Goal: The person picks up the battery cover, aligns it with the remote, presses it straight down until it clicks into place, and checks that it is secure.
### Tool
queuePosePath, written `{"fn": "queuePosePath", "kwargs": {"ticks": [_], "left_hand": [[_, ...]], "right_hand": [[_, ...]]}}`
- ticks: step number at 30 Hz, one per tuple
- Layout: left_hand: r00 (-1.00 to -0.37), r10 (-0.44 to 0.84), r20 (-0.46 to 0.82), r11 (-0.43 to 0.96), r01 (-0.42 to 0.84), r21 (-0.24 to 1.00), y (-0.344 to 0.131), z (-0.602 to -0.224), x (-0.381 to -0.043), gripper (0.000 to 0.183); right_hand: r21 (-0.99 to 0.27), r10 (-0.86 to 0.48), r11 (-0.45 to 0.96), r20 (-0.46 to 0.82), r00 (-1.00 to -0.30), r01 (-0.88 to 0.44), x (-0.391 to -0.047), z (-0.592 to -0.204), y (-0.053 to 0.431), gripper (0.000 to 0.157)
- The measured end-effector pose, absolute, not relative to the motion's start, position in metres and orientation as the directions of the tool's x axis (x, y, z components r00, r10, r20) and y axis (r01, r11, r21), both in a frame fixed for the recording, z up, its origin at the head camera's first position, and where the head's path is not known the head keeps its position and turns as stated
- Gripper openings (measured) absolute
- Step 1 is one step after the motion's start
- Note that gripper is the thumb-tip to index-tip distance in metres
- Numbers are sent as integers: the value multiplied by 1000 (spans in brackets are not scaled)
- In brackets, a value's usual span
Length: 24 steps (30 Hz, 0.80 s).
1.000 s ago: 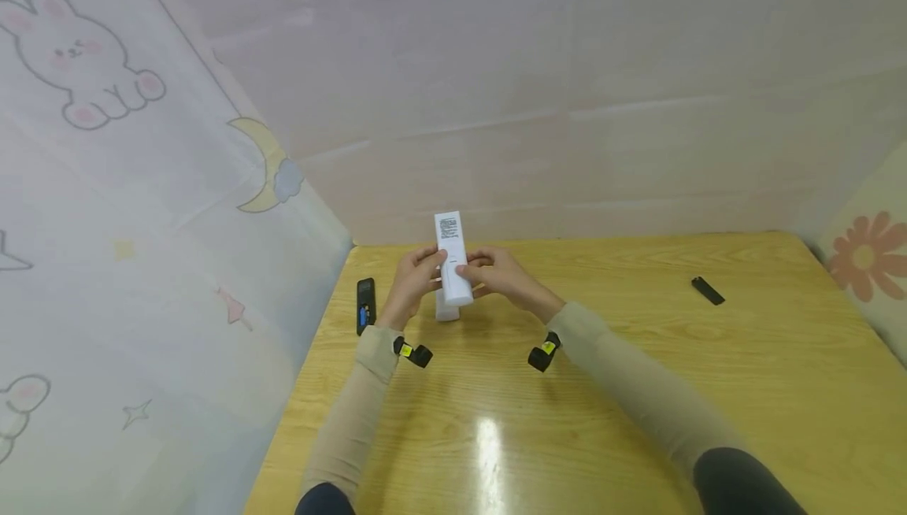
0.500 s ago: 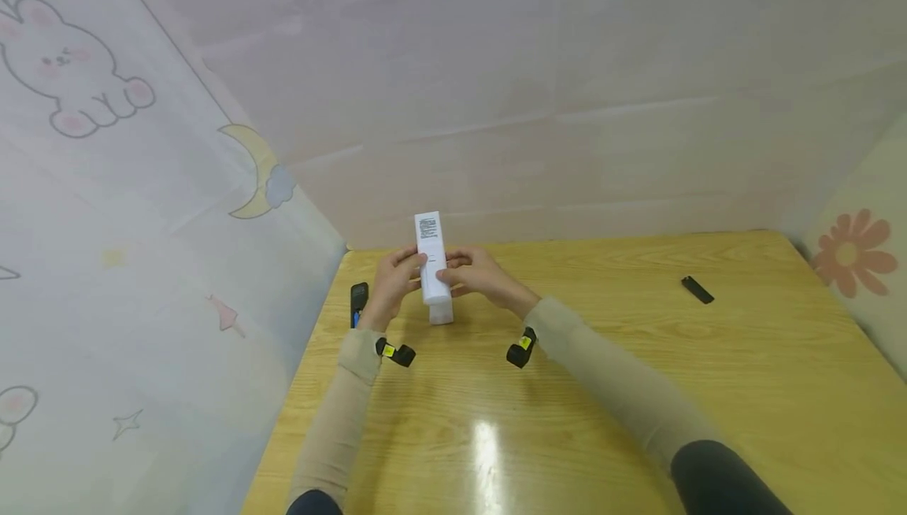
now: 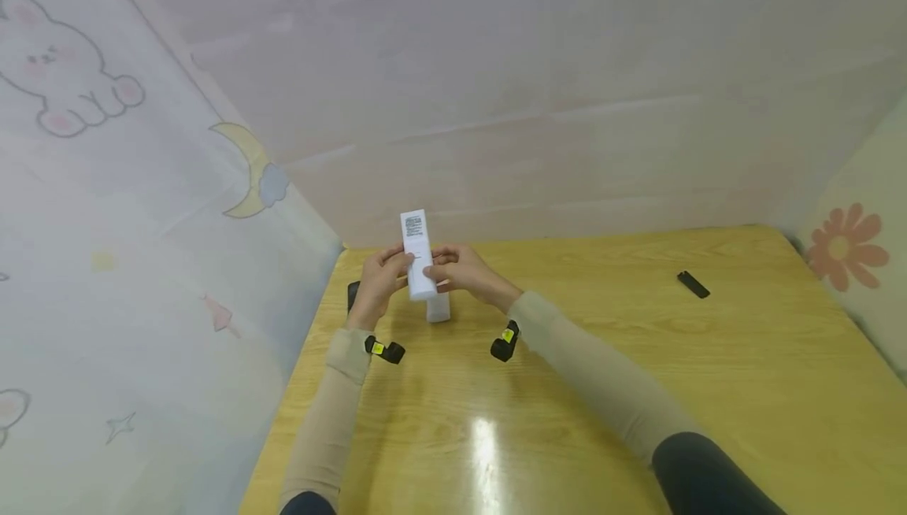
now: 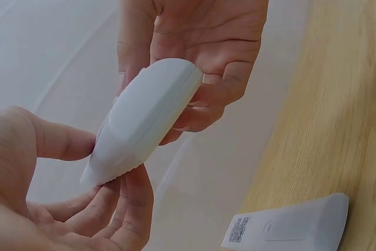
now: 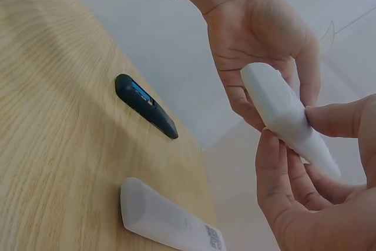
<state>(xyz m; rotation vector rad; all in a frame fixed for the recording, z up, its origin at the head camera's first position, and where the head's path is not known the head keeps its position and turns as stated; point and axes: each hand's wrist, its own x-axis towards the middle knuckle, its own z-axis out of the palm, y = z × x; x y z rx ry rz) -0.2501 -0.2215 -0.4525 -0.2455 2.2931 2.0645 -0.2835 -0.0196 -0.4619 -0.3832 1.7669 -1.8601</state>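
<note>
A white remote control (image 3: pixel 419 279) is held up between both hands, its labelled back facing the head camera. My left hand (image 3: pixel 379 277) grips its left side, thumb on the back and curled fingers beneath. From the other side my right hand (image 3: pixel 469 272) pinches it, the thumb lying near its lower end. In the left wrist view the held remote (image 4: pixel 144 116) is seen edge-on, its cover in place. Below the hands a second white remote (image 5: pixel 164 216) lies on the table, partly hidden in the head view.
A black remote (image 5: pixel 144 107) lies at the table's left, a blue battery showing in its uncovered compartment; my left hand mostly hides it in the head view. A small black battery cover (image 3: pixel 693 284) rests at right. Printed cloth walls (image 3: pixel 453 145) border the wooden table (image 3: pixel 581 420).
Both hands and the held remote have shifted slightly left in the head view, which has itself moved a little. The left hand now covers more of the black remote. The grip looks the same.
</note>
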Motion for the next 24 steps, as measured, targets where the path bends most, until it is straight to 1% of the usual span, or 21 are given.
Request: {"fn": "queuePosePath", "kwargs": {"ticks": [4, 11, 18, 24], "left_hand": [[-987, -81, -136, 93, -143, 985, -223, -452, -249, 56], [-986, -102, -136, 95, -145, 985, -229, -455, -247, 57], [-980, -125, -154, 85, -165, 983, -236, -457, -243, 58], [-975, -139, -174, 83, -187, 979, -243, -462, -241, 56]], "right_hand": [[-981, -544, 9, -166, -823, 192, -283, -464, -21, 46], [-982, -514, -12, -157, -843, 190, -281, -469, -29, 49], [-985, -477, -20, -140, -868, 170, -276, -475, -42, 47], [-991, -447, -1, -122, -886, 137, -268, -478, -50, 47]]}}
